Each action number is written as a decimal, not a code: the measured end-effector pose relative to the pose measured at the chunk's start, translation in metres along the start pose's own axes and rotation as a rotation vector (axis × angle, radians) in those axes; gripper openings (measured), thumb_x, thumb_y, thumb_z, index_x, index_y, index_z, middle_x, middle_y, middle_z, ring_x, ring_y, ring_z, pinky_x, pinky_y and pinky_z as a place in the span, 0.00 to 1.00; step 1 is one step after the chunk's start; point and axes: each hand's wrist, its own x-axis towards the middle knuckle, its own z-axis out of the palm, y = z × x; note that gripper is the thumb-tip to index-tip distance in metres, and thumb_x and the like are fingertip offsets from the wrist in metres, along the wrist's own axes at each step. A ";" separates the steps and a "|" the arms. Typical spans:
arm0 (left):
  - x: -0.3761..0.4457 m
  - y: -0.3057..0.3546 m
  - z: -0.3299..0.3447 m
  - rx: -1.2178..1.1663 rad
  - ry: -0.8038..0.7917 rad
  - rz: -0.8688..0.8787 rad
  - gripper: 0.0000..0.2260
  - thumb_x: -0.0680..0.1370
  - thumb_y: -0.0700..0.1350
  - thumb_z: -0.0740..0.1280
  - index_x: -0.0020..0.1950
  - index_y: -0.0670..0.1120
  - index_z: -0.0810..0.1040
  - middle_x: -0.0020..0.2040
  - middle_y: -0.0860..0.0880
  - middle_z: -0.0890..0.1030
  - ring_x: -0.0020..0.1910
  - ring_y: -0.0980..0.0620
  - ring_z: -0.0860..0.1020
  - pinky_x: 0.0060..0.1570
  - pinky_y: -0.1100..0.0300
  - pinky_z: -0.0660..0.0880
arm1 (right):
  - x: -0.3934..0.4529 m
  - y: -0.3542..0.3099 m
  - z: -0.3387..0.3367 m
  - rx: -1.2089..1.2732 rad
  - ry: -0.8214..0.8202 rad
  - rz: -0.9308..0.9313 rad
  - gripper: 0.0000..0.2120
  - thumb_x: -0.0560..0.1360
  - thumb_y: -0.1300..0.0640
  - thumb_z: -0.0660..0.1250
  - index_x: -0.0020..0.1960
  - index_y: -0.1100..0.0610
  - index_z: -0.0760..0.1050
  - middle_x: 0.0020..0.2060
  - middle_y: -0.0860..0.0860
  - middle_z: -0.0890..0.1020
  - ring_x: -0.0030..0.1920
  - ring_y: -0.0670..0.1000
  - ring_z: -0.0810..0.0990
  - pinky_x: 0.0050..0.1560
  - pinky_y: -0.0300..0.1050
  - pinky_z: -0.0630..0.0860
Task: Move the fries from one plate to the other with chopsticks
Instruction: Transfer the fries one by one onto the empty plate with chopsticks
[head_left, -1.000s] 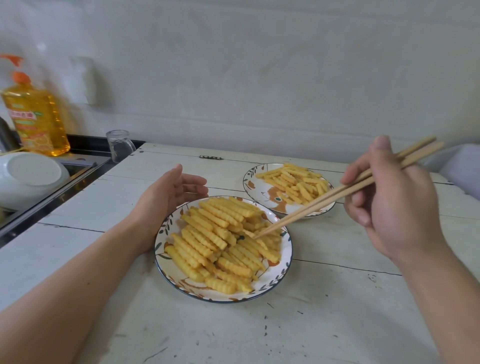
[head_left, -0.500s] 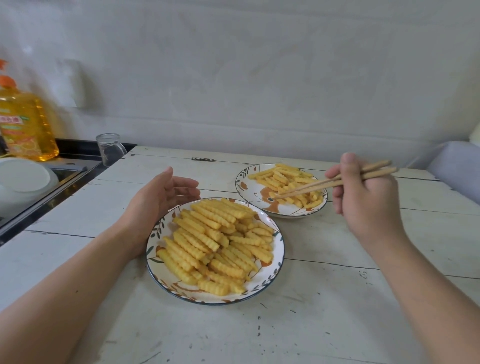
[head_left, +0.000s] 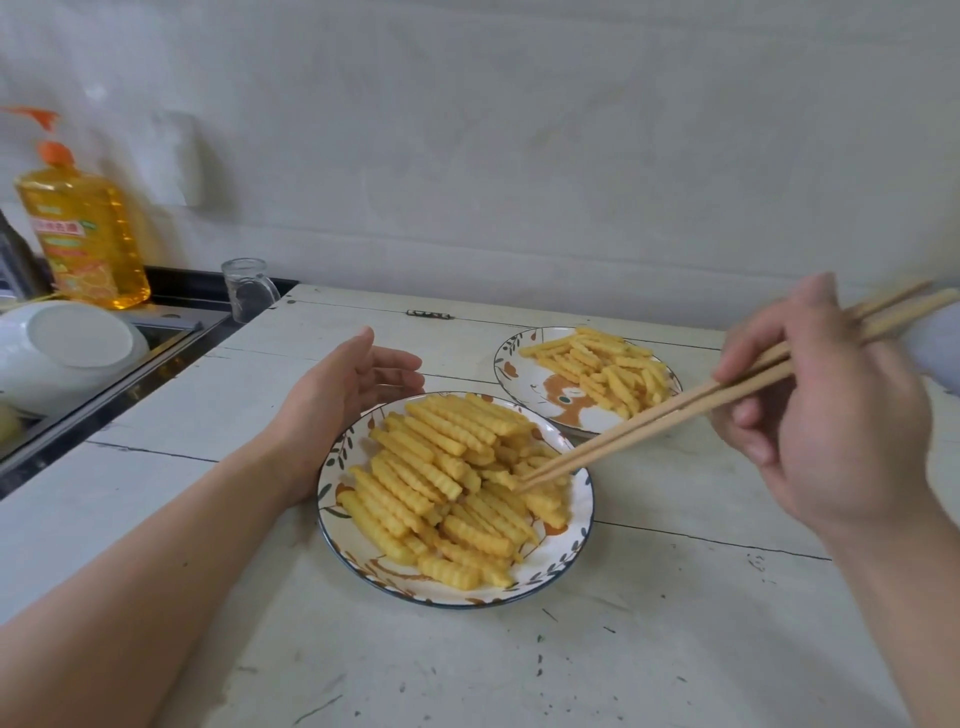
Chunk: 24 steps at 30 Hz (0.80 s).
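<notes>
Here we list 2 plates on the white table (head_left: 649, 649). Near plate (head_left: 332, 483), mid-table, heaped with fries (head_left: 447, 467): our source, we judge. Far plate (head_left: 506, 358), toward the back edge, holds fewer. Left hand (head_left: 343, 395): fingers relaxed and loosely cupped at the near plate's left rim, likely steadying it. Right hand (head_left: 826, 426): fingers curled around the chopsticks (head_left: 675, 415), tips close together, dipped into the heap's right side.
</notes>
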 end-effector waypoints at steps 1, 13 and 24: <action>0.002 -0.001 -0.002 -0.003 0.001 -0.007 0.27 0.82 0.62 0.56 0.54 0.45 0.89 0.54 0.41 0.88 0.60 0.42 0.86 0.72 0.43 0.71 | -0.004 0.000 0.005 -0.018 -0.036 -0.003 0.27 0.78 0.40 0.56 0.28 0.53 0.77 0.20 0.52 0.68 0.18 0.50 0.62 0.25 0.36 0.59; 0.005 -0.006 -0.004 0.027 -0.003 -0.002 0.27 0.85 0.60 0.54 0.55 0.46 0.89 0.54 0.42 0.88 0.60 0.43 0.86 0.70 0.45 0.72 | 0.002 0.004 -0.001 -0.052 -0.097 -0.026 0.17 0.73 0.43 0.66 0.32 0.54 0.78 0.22 0.48 0.66 0.22 0.48 0.61 0.26 0.37 0.58; 0.009 -0.007 -0.006 -0.006 -0.024 0.010 0.27 0.80 0.62 0.57 0.52 0.46 0.90 0.53 0.41 0.88 0.59 0.43 0.86 0.68 0.47 0.74 | 0.022 0.019 -0.034 -0.331 0.330 -0.113 0.24 0.83 0.43 0.58 0.36 0.53 0.78 0.24 0.47 0.75 0.24 0.48 0.72 0.27 0.42 0.68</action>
